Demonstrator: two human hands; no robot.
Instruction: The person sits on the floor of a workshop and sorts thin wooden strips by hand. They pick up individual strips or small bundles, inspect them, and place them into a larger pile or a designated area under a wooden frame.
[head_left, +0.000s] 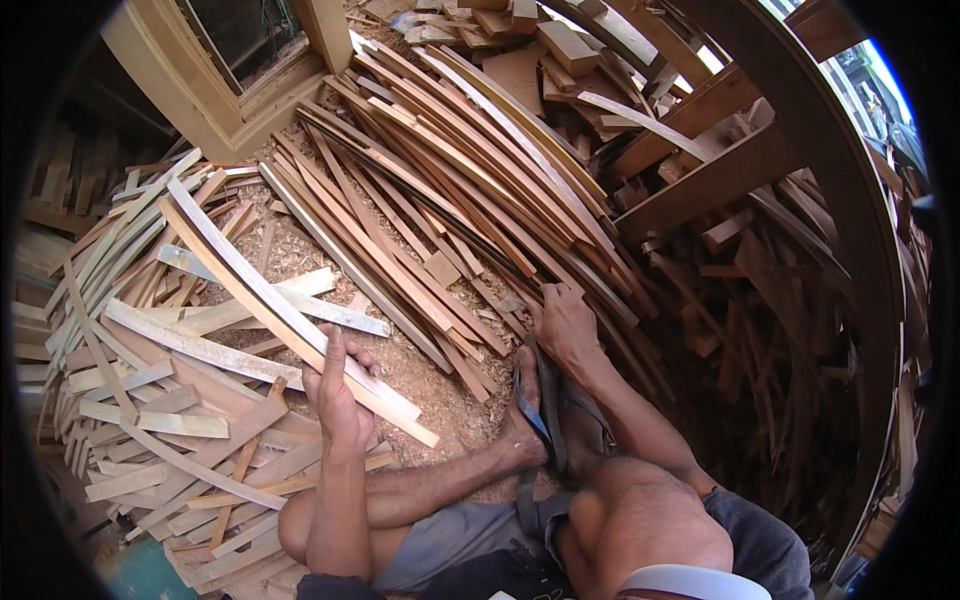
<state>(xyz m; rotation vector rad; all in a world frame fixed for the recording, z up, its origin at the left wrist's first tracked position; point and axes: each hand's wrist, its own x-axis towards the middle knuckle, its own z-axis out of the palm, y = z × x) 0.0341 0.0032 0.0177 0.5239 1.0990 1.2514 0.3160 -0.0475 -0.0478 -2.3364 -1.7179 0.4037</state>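
Observation:
My left hand grips two long, thin wooden strips side by side, one pale whitish and one light tan. Both slant from the upper left down past my palm, above the shavings. On the right, my right hand is curled at the near end of a dark-edged wooden strip. That strip lies among a spread of long reddish-brown strips on the ground. Its end is partly hidden by my fingers. My foot in a flip-flop rests just below that hand.
A heap of short offcuts and slats lies at the left. Wood shavings cover the ground. Wooden blocks are piled at the back. A dark timber frame stands at the right, with scraps behind it; a pale wooden frame is at the upper left.

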